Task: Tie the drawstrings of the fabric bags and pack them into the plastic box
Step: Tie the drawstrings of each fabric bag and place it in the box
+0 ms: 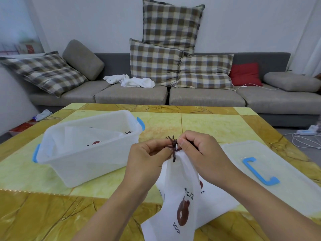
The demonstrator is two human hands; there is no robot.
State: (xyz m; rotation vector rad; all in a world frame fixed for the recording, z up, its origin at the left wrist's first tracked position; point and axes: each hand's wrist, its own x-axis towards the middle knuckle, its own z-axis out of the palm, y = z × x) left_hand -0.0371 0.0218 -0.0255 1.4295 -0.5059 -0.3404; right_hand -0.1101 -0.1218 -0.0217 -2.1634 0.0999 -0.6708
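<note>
Pinching the dark drawstring (174, 147) at the gathered mouth of a white fabric bag (180, 202), with the left hand (147, 159) and the right hand (199, 150) meeting above the yellow marbled surface (199, 124). Curling the left grip round one cord, thumb and forefinger pressed together on it just left of the knot; curling the right grip likewise, thumb tip squeezing the cord against the bent forefinger just right of the knot. Hanging from that pinch, the bag drooping down toward the near edge, showing a brown bear print and the words "broun" and part of a longer word. Lying flat under it on the surface, another white bag (213, 197) with the same print partly showing. Sitting to the left of the hands, a clear plastic box (90, 159) with blue clips at its ends, holding at least one white bag (83, 136) with a dark cord end peeking near the far corner. Resting to the right, well apart from the box, the clear lid (271, 164) with a blue handle (259, 172) on top. Standing beyond the surface, a grey sofa (208, 96) carrying checked cushions (154, 61), a red cushion (245, 73) and crumpled white cloths (132, 81).
</note>
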